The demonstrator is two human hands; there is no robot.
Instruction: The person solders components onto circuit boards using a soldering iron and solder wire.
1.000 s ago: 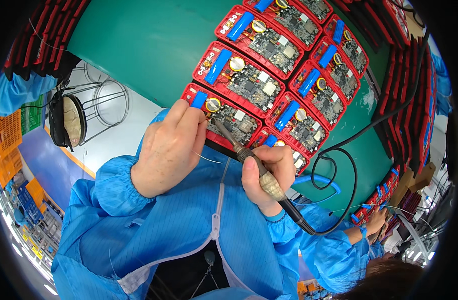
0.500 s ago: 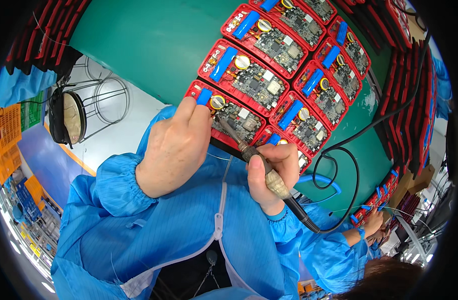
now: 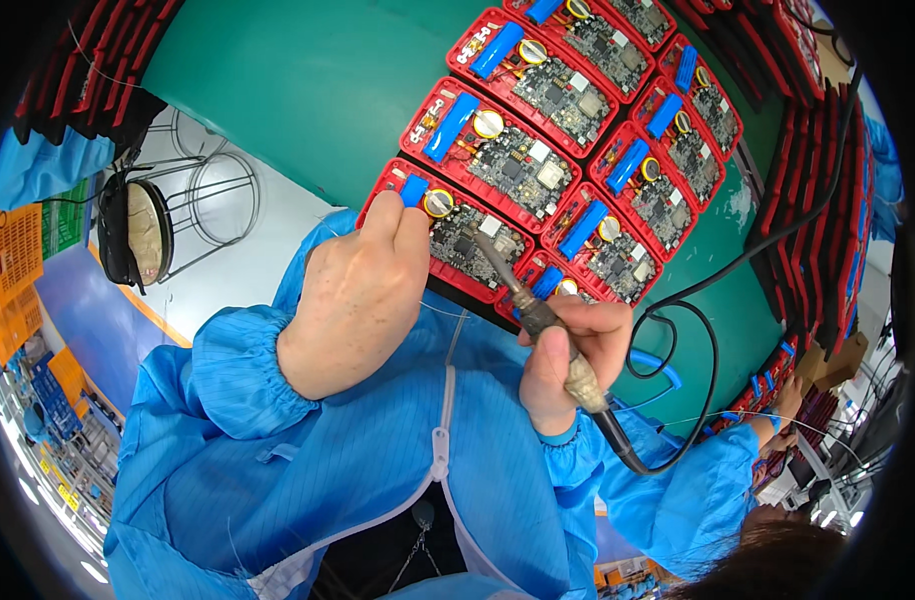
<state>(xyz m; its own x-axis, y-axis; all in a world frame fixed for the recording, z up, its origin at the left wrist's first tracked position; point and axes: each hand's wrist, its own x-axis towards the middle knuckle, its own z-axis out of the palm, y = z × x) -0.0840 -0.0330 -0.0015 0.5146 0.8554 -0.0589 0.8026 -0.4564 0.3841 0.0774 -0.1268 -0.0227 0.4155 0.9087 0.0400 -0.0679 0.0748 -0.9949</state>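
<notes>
My right hand point(image 3: 578, 360) grips a soldering iron point(image 3: 543, 315) by its worn handle. The iron's tip points over the circuit board point(image 3: 463, 245) in the nearest red housing point(image 3: 378, 185); I cannot tell whether it touches. Closed in a pinch, my left hand point(image 3: 358, 285) lies over that housing's left end, covering part of a blue battery point(image 3: 414, 190) beside a round yellow-rimmed coin cell point(image 3: 439, 203). Thin solder wire point(image 3: 444, 309) trails from the left hand's lower side; the pinched end is hidden.
More red housings point(image 3: 488, 150) with boards and batteries lie in rows on the green mat point(image 3: 268, 90). The iron's black cable point(image 3: 713, 390) loops at the right. Red-and-black stacks point(image 3: 808, 220) stand beyond. A co-worker's arm point(image 3: 693, 490) is at lower right; a stool point(image 3: 148, 232) stands left.
My right hand and the soldering iron have moved right, and the tip has left the spot beside my left fingertips. My left hand has barely shifted. The co-worker's hand has moved up and right.
</notes>
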